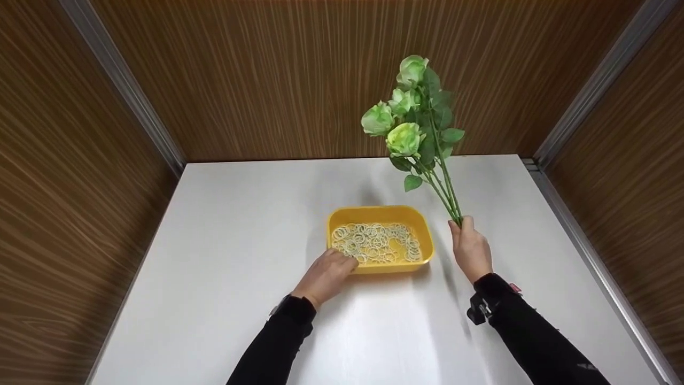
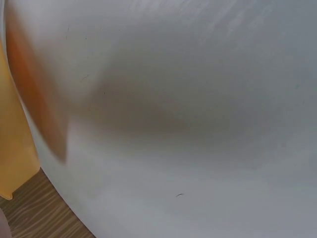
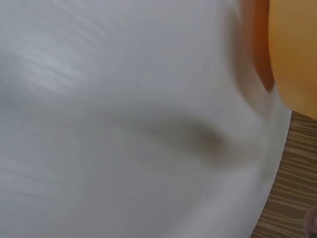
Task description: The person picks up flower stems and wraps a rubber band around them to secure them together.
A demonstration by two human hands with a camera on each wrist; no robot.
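Your left hand (image 1: 325, 275) rests curled on the near-left rim of the glossy yellow plastic tray (image 1: 425, 227), fingertips among thin pale rubber bands (image 1: 377, 242). Right of it, your right hand (image 1: 471, 249) grips the fake green roses (image 1: 409, 115) by their stems, upright above the smooth white table (image 1: 224, 235).

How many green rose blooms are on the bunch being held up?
4. One bloom tops the bunch, one sits just below it, one is out to the left, and one is lowest. Leaves could hide another. The right hand grips the stems.
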